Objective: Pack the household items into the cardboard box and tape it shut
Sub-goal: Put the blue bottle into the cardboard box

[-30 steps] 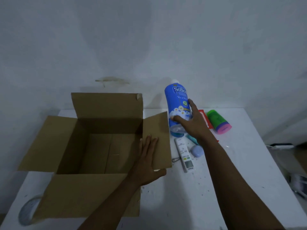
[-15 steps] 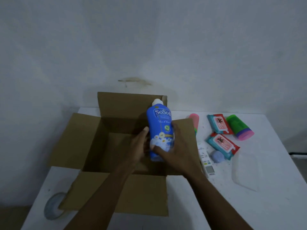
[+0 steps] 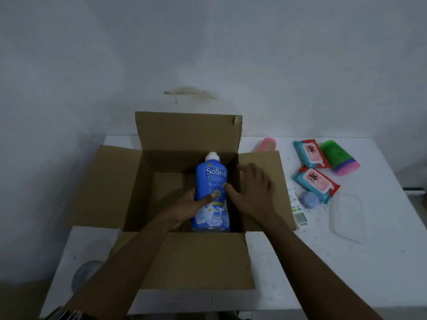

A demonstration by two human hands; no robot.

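Note:
The open cardboard box (image 3: pixel 184 259) sits on the white table with all flaps spread. Inside it, against the right wall, lies the blue SoSoft bottle (image 3: pixel 211 179), white cap pointing away from me. My left hand (image 3: pixel 189 206) wraps around the bottle's lower half. My right hand (image 3: pixel 251 190) rests with spread fingers on the box's right wall and flap, its thumb touching the bottle. A roll of tape (image 3: pixel 84 274) lies at the table's left front, partly behind my left arm.
Right of the box lie a pink cup (image 3: pixel 265 144), two wet-wipe packs (image 3: pixel 310 153) (image 3: pixel 316 183), a green and pink cup (image 3: pixel 339 158), a small blue ball (image 3: pixel 309 199), a white remote (image 3: pixel 298 211) and a clear plastic lid (image 3: pixel 346 215). A wall stands behind the table.
The bottle went from my right hand above the table, leftward and down into the box. My left hand took hold of it and my right hand let go, moving onto the right flap.

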